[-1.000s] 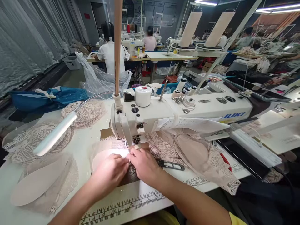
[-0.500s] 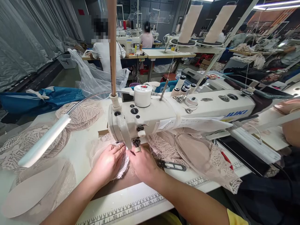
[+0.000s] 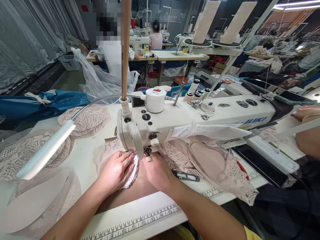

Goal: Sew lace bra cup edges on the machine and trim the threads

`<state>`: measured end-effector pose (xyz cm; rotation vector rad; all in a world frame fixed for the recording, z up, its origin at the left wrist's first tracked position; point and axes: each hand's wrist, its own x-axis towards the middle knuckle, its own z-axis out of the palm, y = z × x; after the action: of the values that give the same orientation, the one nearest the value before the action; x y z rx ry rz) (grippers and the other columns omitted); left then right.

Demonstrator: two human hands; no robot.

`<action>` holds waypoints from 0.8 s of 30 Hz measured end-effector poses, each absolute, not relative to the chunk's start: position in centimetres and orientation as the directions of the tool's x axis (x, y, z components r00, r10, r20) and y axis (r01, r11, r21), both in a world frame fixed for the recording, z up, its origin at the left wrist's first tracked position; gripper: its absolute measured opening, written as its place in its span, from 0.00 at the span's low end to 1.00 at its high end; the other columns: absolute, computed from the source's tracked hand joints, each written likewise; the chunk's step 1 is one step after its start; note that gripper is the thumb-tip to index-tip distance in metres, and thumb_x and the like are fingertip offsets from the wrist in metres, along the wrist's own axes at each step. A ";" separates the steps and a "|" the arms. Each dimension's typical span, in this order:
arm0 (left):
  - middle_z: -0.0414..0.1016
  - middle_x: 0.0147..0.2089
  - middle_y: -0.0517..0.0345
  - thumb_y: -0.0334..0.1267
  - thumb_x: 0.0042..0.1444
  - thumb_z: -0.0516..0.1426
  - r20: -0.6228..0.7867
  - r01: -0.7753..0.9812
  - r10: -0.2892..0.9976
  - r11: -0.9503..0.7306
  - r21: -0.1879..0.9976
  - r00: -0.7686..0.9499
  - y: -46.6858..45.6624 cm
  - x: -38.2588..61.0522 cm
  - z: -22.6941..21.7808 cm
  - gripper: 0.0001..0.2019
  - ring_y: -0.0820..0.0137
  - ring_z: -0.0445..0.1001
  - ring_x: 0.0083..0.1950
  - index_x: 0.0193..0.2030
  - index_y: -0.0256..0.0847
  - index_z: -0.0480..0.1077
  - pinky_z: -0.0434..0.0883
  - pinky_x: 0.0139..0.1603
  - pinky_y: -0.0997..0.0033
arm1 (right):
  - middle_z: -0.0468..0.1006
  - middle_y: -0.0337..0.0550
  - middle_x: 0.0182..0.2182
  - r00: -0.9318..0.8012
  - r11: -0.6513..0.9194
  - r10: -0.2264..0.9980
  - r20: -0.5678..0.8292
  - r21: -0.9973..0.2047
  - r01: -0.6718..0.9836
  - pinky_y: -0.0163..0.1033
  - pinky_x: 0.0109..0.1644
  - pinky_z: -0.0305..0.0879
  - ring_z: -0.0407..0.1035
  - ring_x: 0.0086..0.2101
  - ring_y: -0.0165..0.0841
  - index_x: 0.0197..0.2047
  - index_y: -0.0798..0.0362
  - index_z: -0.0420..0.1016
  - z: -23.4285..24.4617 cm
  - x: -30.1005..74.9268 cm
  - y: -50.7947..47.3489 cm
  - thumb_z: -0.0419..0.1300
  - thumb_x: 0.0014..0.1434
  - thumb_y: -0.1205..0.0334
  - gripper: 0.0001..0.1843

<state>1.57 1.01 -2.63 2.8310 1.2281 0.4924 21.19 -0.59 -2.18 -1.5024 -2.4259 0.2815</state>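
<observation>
One lace-edged piece [image 3: 132,175] lay at lower centre, beneath the grasping left hand [image 3: 115,169]; whether the right hand [image 3: 158,170] gripped anything, I couldn't tell.

Single head-worn view, facing forward and down over the worktop [image 3: 86,148].
It looks from the person's own head, above and close behind the left hand [image 3: 113,173], between 7 and 8 o'clock, and the right hand [image 3: 158,171] at 6. The machine [image 3: 166,120] fills the centre at near range; the ruler [image 3: 140,224] runs nearest, along 6. Past them the wide view reaches the spools [image 3: 207,23] at 1, then, much farther off, a co-worker [image 3: 112,60] at 11 and the curtain [image 3: 40,43] at 10.
</observation>
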 end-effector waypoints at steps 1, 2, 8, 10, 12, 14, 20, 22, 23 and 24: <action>0.78 0.36 0.43 0.40 0.63 0.50 0.271 0.713 0.719 -0.688 0.140 0.640 0.9 1.6 -2.5 0.16 0.59 0.70 0.37 0.43 0.33 0.76 0.70 0.38 0.59 | 0.74 0.49 0.35 -0.420 0.444 0.896 0.145 -0.312 0.840 0.36 0.41 0.62 0.67 0.36 0.34 0.41 0.58 0.76 -2.2 21.2 -0.5 0.51 0.57 0.75 0.14; 0.78 0.36 0.43 0.42 0.63 0.50 0.262 0.715 0.722 -0.685 0.143 0.640 0.9 1.6 -2.3 0.16 0.58 0.70 0.37 0.42 0.33 0.76 0.71 0.38 0.58 | 0.74 0.48 0.36 -0.431 0.460 0.888 0.163 -0.316 0.830 0.36 0.41 0.62 0.67 0.36 0.35 0.42 0.57 0.75 -2.2 21.1 -0.5 0.51 0.58 0.74 0.14; 0.78 0.44 0.43 0.40 0.64 0.50 0.292 0.692 0.698 -0.708 0.141 0.654 1.1 1.5 -2.7 0.16 0.59 0.71 0.40 0.49 0.33 0.73 0.70 0.41 0.58 | 0.74 0.48 0.42 -0.535 0.546 0.836 0.119 -0.265 0.795 0.40 0.43 0.60 0.64 0.41 0.38 0.46 0.52 0.74 -1.2 20.7 -0.7 0.52 0.53 0.75 0.19; 0.78 0.46 0.44 0.36 0.64 0.48 0.303 0.676 0.685 -0.721 0.152 0.662 1.3 1.3 -3.1 0.15 0.59 0.71 0.41 0.50 0.34 0.72 0.70 0.42 0.57 | 0.74 0.48 0.40 -0.540 0.544 0.837 0.094 -0.255 0.799 0.40 0.42 0.60 0.64 0.41 0.38 0.45 0.53 0.75 -1.0 20.8 -0.8 0.52 0.53 0.76 0.19; 0.78 0.46 0.44 0.34 0.64 0.48 0.302 0.668 0.685 -0.723 0.176 0.662 1.5 1.1 -3.5 0.14 0.60 0.71 0.41 0.49 0.35 0.73 0.69 0.41 0.58 | 0.74 0.49 0.39 -0.542 0.542 0.837 0.074 -0.250 0.803 0.41 0.41 0.60 0.63 0.40 0.39 0.45 0.53 0.74 -1.0 20.8 -0.9 0.51 0.54 0.76 0.18; 0.77 0.47 0.45 0.33 0.64 0.48 0.292 0.669 0.693 -0.718 0.192 0.660 1.8 0.9 -3.7 0.13 0.60 0.71 0.41 0.47 0.36 0.73 0.69 0.40 0.60 | 0.74 0.49 0.39 -0.541 0.538 0.839 0.062 -0.239 0.808 0.41 0.40 0.60 0.64 0.39 0.40 0.46 0.53 0.74 -1.0 20.7 -0.8 0.51 0.54 0.75 0.19; 0.77 0.38 0.48 0.34 0.62 0.49 0.259 0.702 0.728 -0.683 0.199 0.635 2.7 0.8 -3.5 0.12 0.62 0.70 0.37 0.43 0.39 0.74 0.68 0.37 0.62 | 0.73 0.52 0.43 -0.535 0.529 0.844 0.023 -0.195 0.826 0.42 0.43 0.61 0.64 0.41 0.41 0.52 0.54 0.71 -0.9 20.4 -0.7 0.52 0.53 0.76 0.24; 0.76 0.36 0.49 0.34 0.62 0.48 0.250 0.728 0.750 -0.658 0.193 0.612 2.7 1.0 -3.1 0.13 0.62 0.71 0.37 0.41 0.40 0.74 0.68 0.37 0.61 | 0.73 0.52 0.44 -0.531 0.528 0.847 0.039 -0.194 0.827 0.42 0.44 0.61 0.64 0.42 0.41 0.53 0.54 0.70 -1.0 20.3 -0.7 0.52 0.53 0.76 0.24; 0.76 0.36 0.49 0.35 0.63 0.48 0.247 0.741 0.762 -0.644 0.189 0.599 2.6 1.0 -3.0 0.13 0.61 0.71 0.38 0.41 0.40 0.74 0.68 0.39 0.60 | 0.73 0.52 0.44 -0.529 0.527 0.848 0.048 -0.197 0.827 0.42 0.44 0.61 0.64 0.42 0.41 0.53 0.54 0.70 -1.0 20.3 -0.8 0.52 0.53 0.76 0.24; 0.76 0.37 0.49 0.35 0.63 0.48 0.243 0.754 0.773 -0.630 0.184 0.586 2.5 1.1 -2.8 0.13 0.60 0.71 0.40 0.41 0.41 0.74 0.68 0.41 0.59 | 0.74 0.51 0.43 -0.525 0.523 0.850 0.052 -0.201 0.828 0.42 0.43 0.61 0.64 0.42 0.41 0.53 0.54 0.70 -1.0 20.3 -0.8 0.52 0.53 0.76 0.25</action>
<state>1.06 2.52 -2.76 2.7433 1.3221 0.4661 20.35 -0.78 -1.01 -1.4492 -2.6143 0.2281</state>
